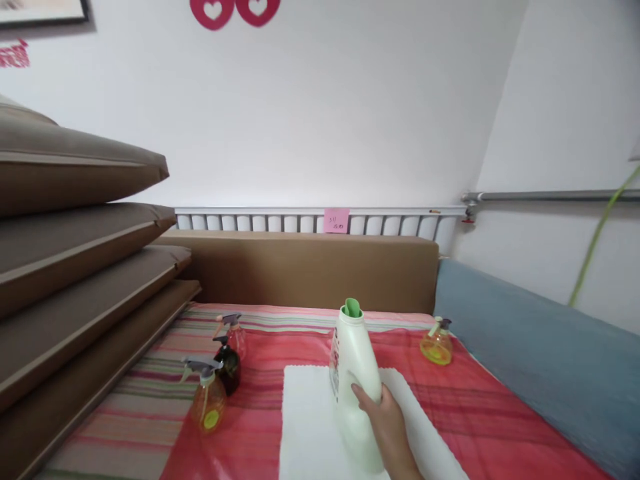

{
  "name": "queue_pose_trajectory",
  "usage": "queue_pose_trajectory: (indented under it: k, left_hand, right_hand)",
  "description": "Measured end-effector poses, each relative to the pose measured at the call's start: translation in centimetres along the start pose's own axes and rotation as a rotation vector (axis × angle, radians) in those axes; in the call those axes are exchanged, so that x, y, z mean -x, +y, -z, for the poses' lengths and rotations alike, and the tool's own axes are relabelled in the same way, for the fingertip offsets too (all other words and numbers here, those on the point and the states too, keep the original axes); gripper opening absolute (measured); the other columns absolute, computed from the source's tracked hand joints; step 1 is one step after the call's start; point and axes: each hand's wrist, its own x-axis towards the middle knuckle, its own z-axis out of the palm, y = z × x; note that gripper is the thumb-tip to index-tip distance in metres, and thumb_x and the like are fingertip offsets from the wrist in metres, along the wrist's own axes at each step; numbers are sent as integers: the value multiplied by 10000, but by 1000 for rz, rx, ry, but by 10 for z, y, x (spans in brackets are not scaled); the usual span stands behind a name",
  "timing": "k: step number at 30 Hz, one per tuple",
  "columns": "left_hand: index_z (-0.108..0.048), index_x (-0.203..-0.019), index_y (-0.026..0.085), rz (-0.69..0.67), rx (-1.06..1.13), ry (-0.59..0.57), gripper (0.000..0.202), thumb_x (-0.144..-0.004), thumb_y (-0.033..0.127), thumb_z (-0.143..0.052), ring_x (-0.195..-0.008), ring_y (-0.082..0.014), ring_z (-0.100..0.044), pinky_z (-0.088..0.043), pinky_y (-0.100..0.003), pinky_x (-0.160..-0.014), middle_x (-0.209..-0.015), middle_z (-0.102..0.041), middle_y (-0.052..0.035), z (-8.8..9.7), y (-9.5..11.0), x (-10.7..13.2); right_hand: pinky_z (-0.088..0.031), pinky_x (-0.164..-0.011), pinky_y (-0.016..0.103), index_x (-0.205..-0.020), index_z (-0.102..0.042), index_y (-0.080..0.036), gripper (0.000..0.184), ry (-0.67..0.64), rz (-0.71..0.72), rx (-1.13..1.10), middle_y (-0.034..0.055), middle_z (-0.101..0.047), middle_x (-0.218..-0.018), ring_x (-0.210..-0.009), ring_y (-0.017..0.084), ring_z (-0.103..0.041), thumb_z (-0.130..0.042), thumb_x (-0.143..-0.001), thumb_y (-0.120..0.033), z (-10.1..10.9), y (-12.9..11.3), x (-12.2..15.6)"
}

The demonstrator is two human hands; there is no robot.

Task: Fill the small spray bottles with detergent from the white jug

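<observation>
A pale green laundry detergent bottle (pixel 354 360) stands over a white cloth (pixel 305 427) in the middle of the view, leaning slightly to the left. Its cap is off, and the green pouring spout (pixel 353 308) shows at the top. My right hand (pixel 383 413) reaches up from the bottom edge, closed around the bottle's handle, with the thumb on the near side and the other fingers mostly hidden. Printing shows on the bottle's left face, too slanted to read. My left hand is out of the picture.
On the left stand an amber spray bottle (pixel 207 400), a dark pump bottle (pixel 229 367) and a pinkish spray bottle (pixel 239 340). Another yellow spray bottle (pixel 437 345) is on the right. Stacked cushions (pixel 75 247) border the left; a brown cushion (pixel 310 270) lines the back, before a radiator (pixel 280 222).
</observation>
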Motion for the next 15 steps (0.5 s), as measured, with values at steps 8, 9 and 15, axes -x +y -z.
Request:
queue_pose_trajectory:
  k: [8,9,15]
  left_hand:
    - [-711,-592,246,71,79,60,41,-588,287,-706,-692,-333,-697,-518,-385,-566,-567,-710,-64,3,48,-61]
    - [-712,-656,266,45,62,31,78,-582,284,-728,-731,-338,-693,-527,-401,-584,-623,-719,-57,0,41,-53]
    - [-670,-967,209,-20,95,2,472,-508,229,-780,-974,-319,-623,-507,-378,-804,-960,-710,-69,-22,-27,45]
  right_hand:
    - [-413,-542,292,-736,-560,-184,368,-35,56,105,-47,-484,-426,-513,209,-544,-559,-639,-538,82,-23,25]
    - [-417,-556,295,-753,-565,-180,378,-73,58,129,-49,-482,-416,-515,211,-549,-545,-645,-542,96,-25,30]
    - [-444,-605,311,-713,-560,-206,441,-339,51,375,-31,-512,-396,-525,228,-569,-522,-600,-630,178,-38,59]
